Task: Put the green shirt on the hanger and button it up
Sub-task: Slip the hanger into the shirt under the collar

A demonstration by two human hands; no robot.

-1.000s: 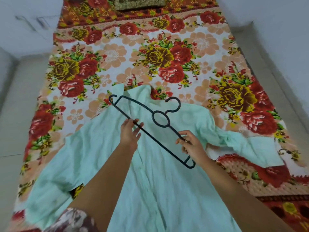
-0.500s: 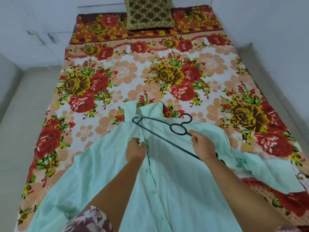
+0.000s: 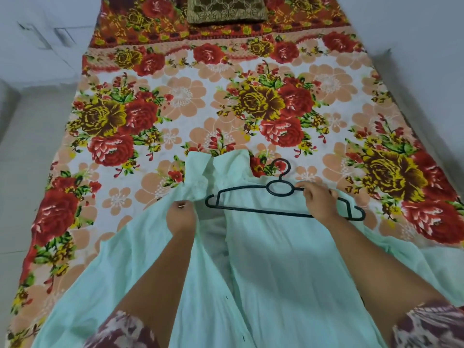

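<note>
Since half a second ago the hanger (image 3: pixel 276 199) swings level, its bar now lying flat across the chest of the green shirt (image 3: pixel 288 272) instead of slanting, and the left hand (image 3: pixel 181 217) slides out toward the collar side. That left hand is closed on a bunch of the shirt's front edge just below the collar (image 3: pixel 200 172), lifting the fabric into a small peak. The right hand (image 3: pixel 320 202) is clamped over the hanger's arm just beside the ring under the hook, knuckles up. The shirt itself lies face up and unbuttoned on the floral bedsheet (image 3: pixel 175 96), collar pointing toward the cushion (image 3: pixel 226 8), which sits well beyond it.

The step in hand looks like feeding the free end of the hanger into the shoulder that the left hand is opening. To do it well, the left hand should hold that front edge high and wide, so the hanger's tip slips under the cloth rather than over it. The hook must end up poking out at the collar.
</note>
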